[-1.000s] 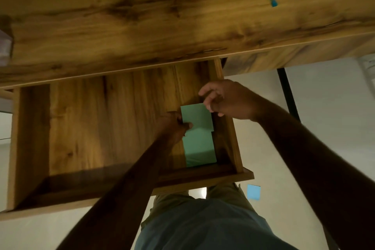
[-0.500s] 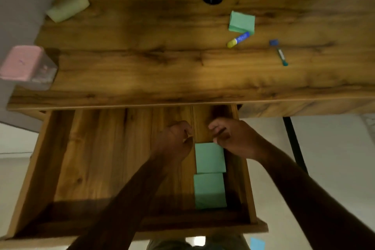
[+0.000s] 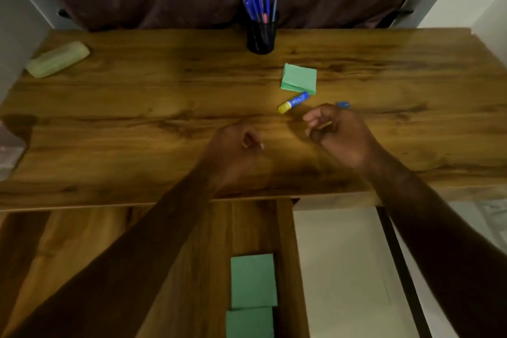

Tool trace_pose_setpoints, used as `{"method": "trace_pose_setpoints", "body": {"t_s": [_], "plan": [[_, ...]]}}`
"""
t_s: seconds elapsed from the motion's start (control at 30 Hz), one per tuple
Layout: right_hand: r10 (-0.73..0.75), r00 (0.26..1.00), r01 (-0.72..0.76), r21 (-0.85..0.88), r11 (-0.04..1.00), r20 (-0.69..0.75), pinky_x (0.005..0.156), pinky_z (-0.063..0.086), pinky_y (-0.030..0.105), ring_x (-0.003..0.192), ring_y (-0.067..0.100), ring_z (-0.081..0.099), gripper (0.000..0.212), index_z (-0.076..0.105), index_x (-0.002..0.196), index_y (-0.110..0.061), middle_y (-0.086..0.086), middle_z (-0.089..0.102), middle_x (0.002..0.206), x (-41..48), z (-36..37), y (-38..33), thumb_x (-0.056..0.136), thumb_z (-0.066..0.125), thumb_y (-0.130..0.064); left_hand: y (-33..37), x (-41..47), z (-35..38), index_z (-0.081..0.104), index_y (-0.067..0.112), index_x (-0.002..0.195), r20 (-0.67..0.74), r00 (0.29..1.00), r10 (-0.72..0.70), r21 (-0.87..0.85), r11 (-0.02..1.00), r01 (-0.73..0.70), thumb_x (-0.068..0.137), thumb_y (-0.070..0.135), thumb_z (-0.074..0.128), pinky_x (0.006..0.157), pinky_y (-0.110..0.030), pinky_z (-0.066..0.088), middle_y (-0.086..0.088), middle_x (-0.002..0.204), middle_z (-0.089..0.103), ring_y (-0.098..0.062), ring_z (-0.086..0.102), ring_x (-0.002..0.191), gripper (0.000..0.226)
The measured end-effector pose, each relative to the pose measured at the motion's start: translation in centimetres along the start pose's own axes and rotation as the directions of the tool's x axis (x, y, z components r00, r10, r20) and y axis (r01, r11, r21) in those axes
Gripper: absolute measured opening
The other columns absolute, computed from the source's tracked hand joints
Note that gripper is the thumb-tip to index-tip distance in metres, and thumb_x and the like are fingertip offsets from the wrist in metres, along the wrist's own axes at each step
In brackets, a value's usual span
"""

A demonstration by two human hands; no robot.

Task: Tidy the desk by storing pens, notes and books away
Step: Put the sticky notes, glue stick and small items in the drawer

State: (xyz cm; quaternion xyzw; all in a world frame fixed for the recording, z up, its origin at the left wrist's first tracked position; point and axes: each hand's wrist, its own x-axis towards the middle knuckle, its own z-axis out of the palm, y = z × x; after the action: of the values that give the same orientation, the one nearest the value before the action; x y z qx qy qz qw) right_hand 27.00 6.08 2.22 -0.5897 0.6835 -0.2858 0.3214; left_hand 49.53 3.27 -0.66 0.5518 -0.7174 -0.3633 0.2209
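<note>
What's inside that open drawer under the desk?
Two green note pads lie end to end along the right wall of the drawer. The left forearm covers much of the floor and the desk top hides the back, so more may be in there.

Green note stack (image 3: 299,78) lies on desk (image 3: 137,118), two pads (image 3: 253,280) in drawer (image 3: 82,255).
</note>
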Motion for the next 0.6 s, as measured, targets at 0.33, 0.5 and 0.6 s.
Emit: {"method": "trace_pose_setpoints", "body": {"t_s": [0.33, 0.5, 0.6], "plan": [[-0.101, 0.995, 0.092, -0.257, 0.962, -0.022, 0.089, 0.053, 0.033, 0.107, 0.017, 0.064, 0.028, 0.068, 0.107, -0.030, -0.003, 0.067, 0.114, 19.4, -3.4, 4.3, 0.081, 0.074, -0.024, 3.5, 18.3, 2.9, 0.065, 0.016, 0.111, -0.080, 0.978, -0.191, 0.063, 0.979, 0.196, 0.086, 0.035, 0.067, 0.082, -0.035, 0.052, -0.001, 0.109, 0.068, -0.022, 0.064, 0.100, 0.031], [-0.011, 0.990, 0.077, -0.482, 0.873, 0.138, 0.101, 0.048, 0.041, 0.127, 0.032, 0.053, 0.073, 0.054, 0.139, -0.019, 0.008, 0.053, 0.142, 24.0, -1.8, 5.0, 0.075, 0.086, -0.033, 3.5, 23.3, 4.6, 0.058, 0.023, 0.129, -0.035, 0.992, -0.117, 0.190, 0.974, 0.122, 0.087, 0.028, 0.064, 0.079, -0.027, 0.050, 0.006, 0.119, 0.061, -0.014, 0.060, 0.106, 0.043], [-0.008, 0.988, 0.091, -0.553, 0.828, 0.151, 0.104, 0.047, 0.048, 0.129, 0.037, 0.050, 0.076, 0.052, 0.139, -0.017, 0.012, 0.051, 0.142, 25.2, -1.0, 5.7, 0.074, 0.085, -0.039, 3.0, 25.2, 5.9, 0.059, 0.020, 0.125, 0.016, 0.999, -0.043, 0.345, 0.938, 0.035, 0.084, 0.022, 0.069, 0.076, -0.028, 0.048, 0.003, 0.118, 0.062, -0.017, 0.061, 0.105, 0.043]]}}
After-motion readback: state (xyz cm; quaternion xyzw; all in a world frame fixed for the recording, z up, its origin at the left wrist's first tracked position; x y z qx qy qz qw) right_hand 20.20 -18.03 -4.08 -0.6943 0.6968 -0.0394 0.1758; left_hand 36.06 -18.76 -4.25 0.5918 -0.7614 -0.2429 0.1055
